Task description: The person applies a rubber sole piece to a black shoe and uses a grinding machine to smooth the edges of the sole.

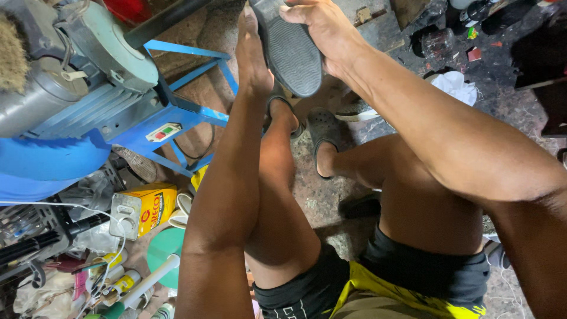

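**Two hands on one dark sole**

Two bare hands are raised at the top of the view, and a sole [289,50] is held between them. The sole is dark grey rubber, oval at its near end, and ribbed with fine cross grooves.

At far left a bristly brush wheel [10,53] is seen, coarse and tan. Beside it a grey ribbed motor [65,94] is mounted on a blue steel frame [189,112], built of flat bars and carrying a small switch box [163,132] with red and green buttons. Below, a yellow carton [155,204], a pale metal plate, white tubes and cords are heaped together, with a green round lid [165,248] nearby.

The left hand [253,56] is kept flat, fingers pressed together, its edge laid against the sole's left side. The right hand [322,32] is wrapped over the sole's right edge, the fingers curled around its top. Whether the thumb is pressed underneath cannot be told.

Under the hands, two bare legs are stretched out, each foot in a dark clog [322,133]. Black shorts with yellow trim are worn.

To the right, a crumpled white cloth [456,85] and a clear jar [438,42] are left on the floor [331,195], which is rough, stained concrete, dark with grime.
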